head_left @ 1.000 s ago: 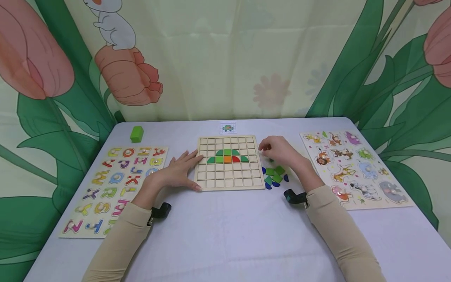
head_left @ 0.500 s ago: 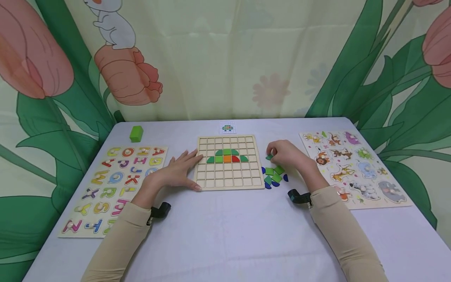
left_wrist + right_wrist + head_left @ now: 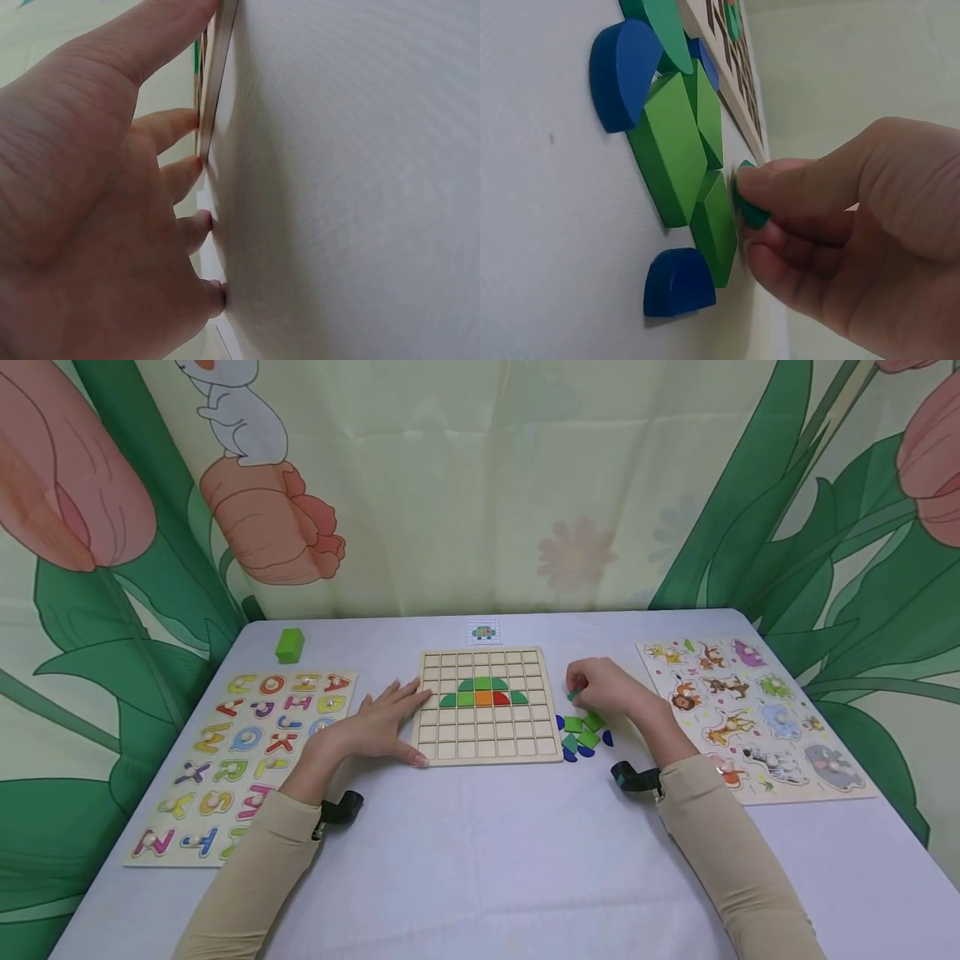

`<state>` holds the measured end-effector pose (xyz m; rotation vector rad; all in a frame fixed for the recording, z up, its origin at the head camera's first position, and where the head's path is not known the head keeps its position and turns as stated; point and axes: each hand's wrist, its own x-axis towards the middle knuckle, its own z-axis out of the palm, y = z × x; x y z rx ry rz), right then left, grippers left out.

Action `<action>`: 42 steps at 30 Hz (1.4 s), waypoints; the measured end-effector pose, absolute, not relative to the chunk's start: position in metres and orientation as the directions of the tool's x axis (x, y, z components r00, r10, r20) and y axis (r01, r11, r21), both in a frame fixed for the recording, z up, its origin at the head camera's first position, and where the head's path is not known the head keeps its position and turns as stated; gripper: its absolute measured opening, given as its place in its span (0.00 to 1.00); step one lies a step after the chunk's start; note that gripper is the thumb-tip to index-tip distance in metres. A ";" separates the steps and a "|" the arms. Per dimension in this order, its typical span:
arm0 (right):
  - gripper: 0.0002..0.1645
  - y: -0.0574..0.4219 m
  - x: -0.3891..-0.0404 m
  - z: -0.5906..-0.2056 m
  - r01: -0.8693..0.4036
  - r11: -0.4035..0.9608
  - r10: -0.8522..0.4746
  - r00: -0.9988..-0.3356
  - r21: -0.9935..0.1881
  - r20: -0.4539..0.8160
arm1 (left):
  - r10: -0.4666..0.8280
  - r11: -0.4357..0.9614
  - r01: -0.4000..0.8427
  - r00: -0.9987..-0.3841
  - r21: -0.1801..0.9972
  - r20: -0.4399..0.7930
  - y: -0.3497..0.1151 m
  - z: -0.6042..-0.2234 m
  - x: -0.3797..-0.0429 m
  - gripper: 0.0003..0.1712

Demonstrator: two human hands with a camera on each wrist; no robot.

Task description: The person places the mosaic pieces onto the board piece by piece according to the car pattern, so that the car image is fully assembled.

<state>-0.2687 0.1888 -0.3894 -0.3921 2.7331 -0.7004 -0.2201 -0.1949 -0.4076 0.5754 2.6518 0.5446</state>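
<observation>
My left hand (image 3: 378, 724) lies spread at the left side of the wooden grid board (image 3: 480, 747), thumb and fingertips touching its edge. On the board sits a dome of green pieces with an orange square (image 3: 484, 697) and a red piece (image 3: 501, 697) in its lower row. To the right of the board, my right hand (image 3: 603, 685) pinches a dark green rounded piece (image 3: 751, 202) between thumb and fingers. Just in front of that hand lies a loose pile of light green squares (image 3: 667, 154), blue rounded pieces (image 3: 679, 281) and a dark green one.
A small picture card (image 3: 483, 632) with a gridded turtle-like figure lies behind the board. At the left are an alphabet puzzle (image 3: 202, 760) and a green block (image 3: 290, 646). An animal puzzle (image 3: 795, 781) lies at the right.
My right hand has drawn back to the right, away from the board's edge, and the dark green piece now shows at its fingertips. My left hand stays in place.
</observation>
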 end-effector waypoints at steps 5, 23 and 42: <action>0.06 0.181 -0.267 -0.390 -0.183 0.816 -0.313 -0.937 -0.548 -0.153 | 0.454 0.841 0.306 -0.848 0.447 -0.274 -0.195 -0.410 -0.220 0.67; 0.10 0.095 -0.257 -0.393 -0.408 0.626 -0.567 -0.823 -0.664 -0.029 | 0.456 0.841 0.312 -0.848 0.443 -0.269 -0.196 -0.409 -0.221 0.67; 0.08 0.032 -0.255 -0.397 -0.489 0.560 -0.657 -0.754 -0.669 0.001 | 0.458 0.837 0.303 -0.844 0.455 -0.280 -0.196 -0.410 -0.221 0.67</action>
